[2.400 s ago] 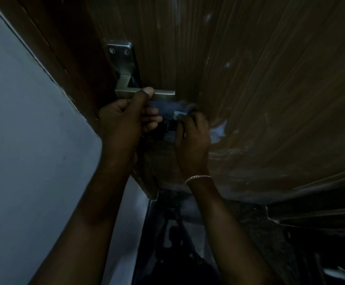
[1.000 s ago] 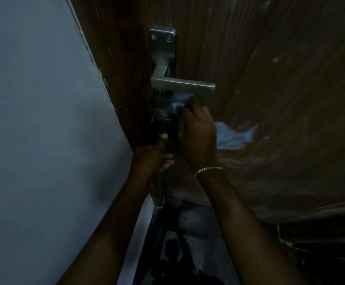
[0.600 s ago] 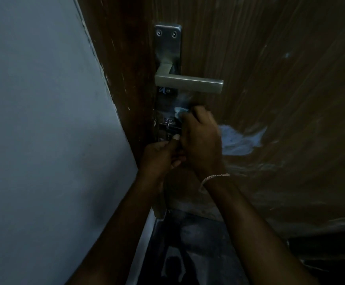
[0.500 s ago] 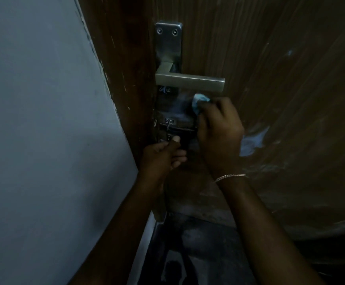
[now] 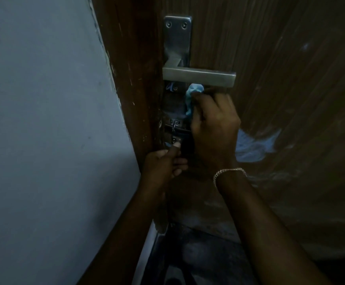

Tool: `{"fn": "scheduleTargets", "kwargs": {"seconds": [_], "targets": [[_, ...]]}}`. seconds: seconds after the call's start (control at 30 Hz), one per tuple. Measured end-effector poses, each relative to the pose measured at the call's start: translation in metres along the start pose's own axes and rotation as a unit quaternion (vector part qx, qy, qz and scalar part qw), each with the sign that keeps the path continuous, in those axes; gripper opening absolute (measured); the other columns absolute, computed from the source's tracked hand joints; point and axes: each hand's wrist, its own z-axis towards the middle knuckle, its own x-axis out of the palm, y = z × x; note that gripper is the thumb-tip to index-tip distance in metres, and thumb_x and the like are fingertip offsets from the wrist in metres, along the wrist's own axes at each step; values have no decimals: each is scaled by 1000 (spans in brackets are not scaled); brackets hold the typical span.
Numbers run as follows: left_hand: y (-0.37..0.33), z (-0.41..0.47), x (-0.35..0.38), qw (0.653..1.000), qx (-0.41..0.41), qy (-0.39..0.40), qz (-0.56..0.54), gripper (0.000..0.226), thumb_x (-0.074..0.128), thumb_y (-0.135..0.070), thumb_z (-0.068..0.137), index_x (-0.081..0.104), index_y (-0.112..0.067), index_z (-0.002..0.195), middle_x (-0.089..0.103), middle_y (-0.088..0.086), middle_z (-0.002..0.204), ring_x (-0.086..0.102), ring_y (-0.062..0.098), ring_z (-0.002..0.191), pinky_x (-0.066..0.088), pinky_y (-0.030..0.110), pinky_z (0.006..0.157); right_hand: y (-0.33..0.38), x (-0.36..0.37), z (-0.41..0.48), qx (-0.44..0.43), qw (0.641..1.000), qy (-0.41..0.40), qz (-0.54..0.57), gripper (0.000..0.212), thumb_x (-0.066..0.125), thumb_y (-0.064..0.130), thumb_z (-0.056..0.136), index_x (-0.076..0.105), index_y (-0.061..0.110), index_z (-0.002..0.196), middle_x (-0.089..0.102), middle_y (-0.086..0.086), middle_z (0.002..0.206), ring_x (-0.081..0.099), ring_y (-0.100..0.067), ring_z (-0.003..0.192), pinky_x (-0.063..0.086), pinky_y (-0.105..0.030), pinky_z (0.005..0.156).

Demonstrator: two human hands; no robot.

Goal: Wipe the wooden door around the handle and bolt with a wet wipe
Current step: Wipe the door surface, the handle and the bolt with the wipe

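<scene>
On the far left is a plain grey wall (image 5: 44, 99). Next to it is the dark brown edge of the wooden door (image 5: 270, 58). A silver plate (image 5: 177, 38) with two screws sits high on the door. The silver handle (image 5: 198, 76) sticks out from the plate and points to the right.

Under the handle, near the door edge, is the small metal bolt (image 5: 174, 128). The left hand (image 5: 163, 163) is just below the bolt. Its fingers are curled in and its thumb points up, with the tip right at the bolt. It is too dark to tell if this hand holds anything.

The wet wipe (image 5: 192, 95) is light blue and all bunched up. It is right under the handle, above the bolt, and pushed against the door. The right hand (image 5: 214, 128) holds it with curled fingers, so the wipe pokes out at the fingertips. This hand is above and just right of the left hand. A thin bracelet (image 5: 229, 171) goes round the right wrist.

To the right of the right hand is a pale blue patch (image 5: 253, 147) on the wood. Down low, near us, is the dark floor (image 5: 198, 254).
</scene>
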Motion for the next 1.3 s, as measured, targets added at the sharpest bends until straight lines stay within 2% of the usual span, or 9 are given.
{"fn": "scheduleTargets", "kwargs": {"seconds": [0.17,0.37,0.7,0.83,0.9,1.0,1.1,1.23,1.3], "targets": [[-3,-4,-4,1000,6,5,-13,33,57,-34,97,72,-6,106,77,9,97,74,16,84,58,27,72,17,15,-21,-20,986,165,-24,24,69,0,87,69,0,110,66,-18,112,63,-30,95,56,-38,79],[-7,-6,-7,1000,5,0,-2,40,61,-43,92,70,-7,106,76,13,95,74,20,83,56,23,67,10,4,3,39,997,-67,26,15,65,-2,90,70,-2,105,67,-18,99,66,-28,88,57,-31,77],[-25,-15,-1,1000,-6,-7,12,41,60,-44,92,69,-7,107,77,11,94,74,21,86,55,28,75,15,-7,-4,79,996,10,32,12,66,2,93,69,0,104,67,-14,103,67,-20,90,59,-30,77],[-27,-21,0,1000,-7,-2,13,35,60,-39,94,71,-7,102,77,11,93,73,22,85,55,29,72,36,-2,7,334,879,-90,328,7,72,6,89,74,8,95,73,-3,95,71,-7,86,59,-22,73],[-26,-23,-3,999,-6,-24,38,25,59,-30,95,72,-11,86,76,7,78,70,22,73,55,30,65,55,11,15,374,845,-101,367,6,74,11,88,72,15,92,73,-2,95,71,-6,84,57,-17,72],[-25,-24,-8,995,0,-40,89,22,51,-11,99,69,-1,91,69,25,92,64,33,81,53,44,76,72,27,20,319,918,-121,203,7,76,8,85,70,7,88,68,-6,89,60,-3,74,46,-6,63],[-22,-22,-12,996,6,-52,68,22,53,-5,98,66,12,104,66,31,106,62,30,79,51,35,71,71,39,14,232,959,-124,100,10,78,3,82,72,3,90,67,-13,88,64,-18,80,45,-15,79],[-19,-23,-18,998,-1,-35,56,28,47,-8,101,63,9,115,68,26,109,63,39,93,52,33,64,64,44,4,204,970,-115,64,9,72,6,87,75,7,94,67,-12,91,63,-32,89,48,-31,85],[-17,-23,-21,999,-2,-26,44,22,55,-14,98,74,-3,96,75,12,87,69,32,83,56,31,60,58,39,3,223,960,-134,101,9,69,4,88,75,7,95,69,-7,90,62,-23,88,53,-34,79]]}}
